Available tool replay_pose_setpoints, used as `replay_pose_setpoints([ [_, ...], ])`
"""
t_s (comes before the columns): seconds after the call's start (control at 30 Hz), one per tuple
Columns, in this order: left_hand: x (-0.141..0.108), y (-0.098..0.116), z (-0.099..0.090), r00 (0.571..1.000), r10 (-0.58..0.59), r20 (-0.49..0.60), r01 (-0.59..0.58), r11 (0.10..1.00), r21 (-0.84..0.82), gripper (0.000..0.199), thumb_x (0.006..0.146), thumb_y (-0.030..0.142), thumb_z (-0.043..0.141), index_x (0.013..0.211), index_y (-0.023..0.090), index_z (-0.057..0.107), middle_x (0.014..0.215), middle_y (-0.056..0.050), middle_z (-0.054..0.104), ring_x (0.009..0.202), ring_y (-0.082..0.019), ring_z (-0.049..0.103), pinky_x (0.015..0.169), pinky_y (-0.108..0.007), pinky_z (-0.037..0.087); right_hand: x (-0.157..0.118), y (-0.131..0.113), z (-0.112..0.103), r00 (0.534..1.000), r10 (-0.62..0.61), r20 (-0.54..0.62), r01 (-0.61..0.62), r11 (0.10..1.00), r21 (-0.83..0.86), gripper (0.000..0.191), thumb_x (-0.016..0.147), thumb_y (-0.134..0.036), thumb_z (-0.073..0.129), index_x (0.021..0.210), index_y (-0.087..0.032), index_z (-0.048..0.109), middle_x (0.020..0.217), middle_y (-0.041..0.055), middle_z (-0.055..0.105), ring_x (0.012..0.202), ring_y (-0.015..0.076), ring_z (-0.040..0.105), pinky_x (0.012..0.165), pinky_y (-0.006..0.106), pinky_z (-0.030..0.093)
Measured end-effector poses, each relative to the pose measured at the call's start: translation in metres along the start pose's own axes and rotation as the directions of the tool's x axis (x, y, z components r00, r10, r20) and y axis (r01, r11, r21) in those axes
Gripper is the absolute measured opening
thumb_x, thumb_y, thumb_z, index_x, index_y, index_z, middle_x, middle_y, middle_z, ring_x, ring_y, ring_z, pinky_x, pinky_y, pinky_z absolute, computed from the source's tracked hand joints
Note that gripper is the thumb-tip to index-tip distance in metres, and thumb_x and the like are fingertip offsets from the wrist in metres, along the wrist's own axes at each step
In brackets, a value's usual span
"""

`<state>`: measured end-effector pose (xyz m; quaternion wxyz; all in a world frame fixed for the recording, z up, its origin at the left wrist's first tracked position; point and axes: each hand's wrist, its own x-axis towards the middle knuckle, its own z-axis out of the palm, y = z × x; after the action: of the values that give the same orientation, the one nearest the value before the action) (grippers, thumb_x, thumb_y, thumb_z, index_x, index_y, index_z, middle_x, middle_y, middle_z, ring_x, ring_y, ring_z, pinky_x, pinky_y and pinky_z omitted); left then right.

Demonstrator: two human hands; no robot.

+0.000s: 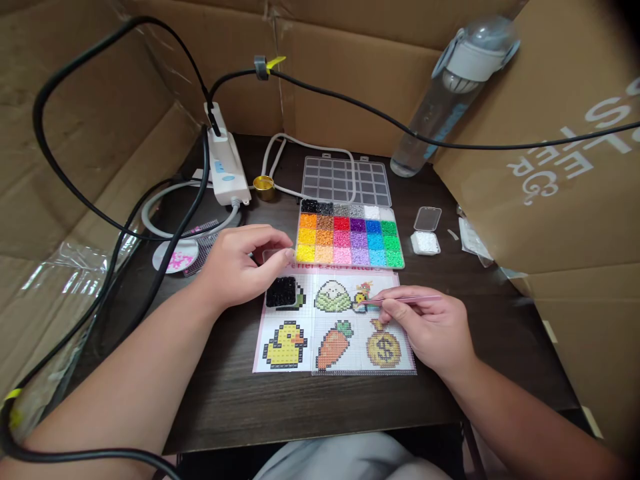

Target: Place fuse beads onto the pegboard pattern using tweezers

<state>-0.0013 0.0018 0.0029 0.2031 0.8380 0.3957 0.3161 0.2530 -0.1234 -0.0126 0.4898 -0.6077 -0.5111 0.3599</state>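
Note:
In my right hand [430, 327] is a pair of pink tweezers [407, 300], pinched between thumb and fingers. Their tips point left over a small multicoloured bead figure in the top right square of the printed pattern sheet [357, 357]. My left hand [247, 260] is loosely curled, thumb and index finger slightly apart, beside the raised clear lid of a small box of black beads [281, 292]. Whether it touches the lid I cannot tell. That box stands on the sheet's upper left square and covers part of its picture. Duck, carrot and money bag pictures fill the lower row.
Behind the sheet lies a compartment box of coloured beads [350, 233], its clear lid [345, 180] folded back. White beads fill a small box [425, 243] at right. A gold cup [264, 187], power strip [225, 160], black cable [345, 99] and water bottle [450, 100] stand around; cardboard walls enclose the table.

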Motion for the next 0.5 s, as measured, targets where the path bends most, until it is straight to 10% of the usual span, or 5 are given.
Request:
replay_pose_setpoints([
  [0.5,0.0002,0.0024,0.0004,1.000,-0.008,-0.003,0.008,1.000,-0.010,0.012,0.079,0.027,0.059,0.076,0.019,0.067,0.070,0.000,0.067,0.057,-0.011,0.055,0.055,-0.024,0.043,-0.0015,-0.0014,0.0032,1.000,-0.010,-0.008,0.010,1.000,-0.006,0.008,0.075,-0.022,0.070,0.075,-0.018,0.077,0.062,0.0039,0.072,0.049,0.0154,0.066,0.047,0.025,0.058],
])
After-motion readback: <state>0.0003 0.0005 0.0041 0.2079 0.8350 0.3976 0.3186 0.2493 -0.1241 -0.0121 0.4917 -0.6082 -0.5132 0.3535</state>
